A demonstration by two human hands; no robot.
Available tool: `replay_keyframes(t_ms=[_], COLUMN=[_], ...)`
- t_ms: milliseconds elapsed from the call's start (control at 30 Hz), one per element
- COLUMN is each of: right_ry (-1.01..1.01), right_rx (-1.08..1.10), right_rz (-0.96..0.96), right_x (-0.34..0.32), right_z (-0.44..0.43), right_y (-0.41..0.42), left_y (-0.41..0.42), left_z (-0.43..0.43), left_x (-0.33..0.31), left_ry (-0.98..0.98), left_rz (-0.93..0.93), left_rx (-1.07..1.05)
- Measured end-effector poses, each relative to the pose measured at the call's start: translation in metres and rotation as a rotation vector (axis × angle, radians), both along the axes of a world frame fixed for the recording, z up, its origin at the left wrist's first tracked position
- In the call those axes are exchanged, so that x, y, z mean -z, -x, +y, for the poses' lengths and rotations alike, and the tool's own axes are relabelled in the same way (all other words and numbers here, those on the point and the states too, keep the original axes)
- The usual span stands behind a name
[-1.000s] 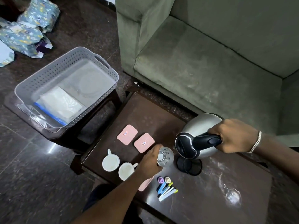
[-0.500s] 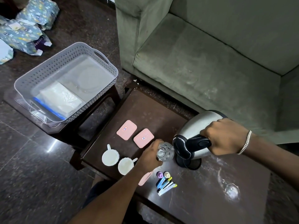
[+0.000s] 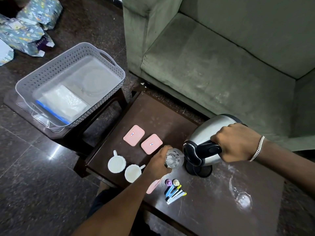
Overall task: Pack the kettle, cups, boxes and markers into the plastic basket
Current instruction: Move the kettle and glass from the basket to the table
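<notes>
My right hand grips the black handle of the steel kettle, which is tilted with its lid end toward a clear glass. My left hand holds that glass on the dark table. The kettle's black base sits just below it. Two white cups stand left of my left hand. Two pink boxes lie behind them; a third pink box shows partly under my left forearm. Several markers lie near the front edge. The grey plastic basket sits on a stool at left.
Inside the basket lies a white packet with a blue strip. A second clear glass rests on the table at right. A green sofa stands behind the table. Patterned bags lie on the floor at top left.
My right hand has tilted the kettle further and moved it left toward the glass. My left hand stays on the glass.
</notes>
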State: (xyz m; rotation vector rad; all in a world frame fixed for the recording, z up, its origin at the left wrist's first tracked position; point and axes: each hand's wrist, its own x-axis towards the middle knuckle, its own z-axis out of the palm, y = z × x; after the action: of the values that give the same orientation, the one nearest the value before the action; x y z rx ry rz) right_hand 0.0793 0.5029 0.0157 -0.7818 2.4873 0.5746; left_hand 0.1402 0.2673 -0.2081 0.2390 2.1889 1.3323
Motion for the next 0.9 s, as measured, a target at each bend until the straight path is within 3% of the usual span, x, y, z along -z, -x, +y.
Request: replay_keyframes(t_ms=[900], right_ry=[0.027], right_rx=[-0.023], right_rz=[0.034], right_x=[0.0045], right_z=[-0.0025], right_y=[-0.0075], left_y=[-0.0028], left_z=[0.0012], left_x=[0.0027], left_ry=[-0.006], left_rz=[0.009], left_rx=[-0.020])
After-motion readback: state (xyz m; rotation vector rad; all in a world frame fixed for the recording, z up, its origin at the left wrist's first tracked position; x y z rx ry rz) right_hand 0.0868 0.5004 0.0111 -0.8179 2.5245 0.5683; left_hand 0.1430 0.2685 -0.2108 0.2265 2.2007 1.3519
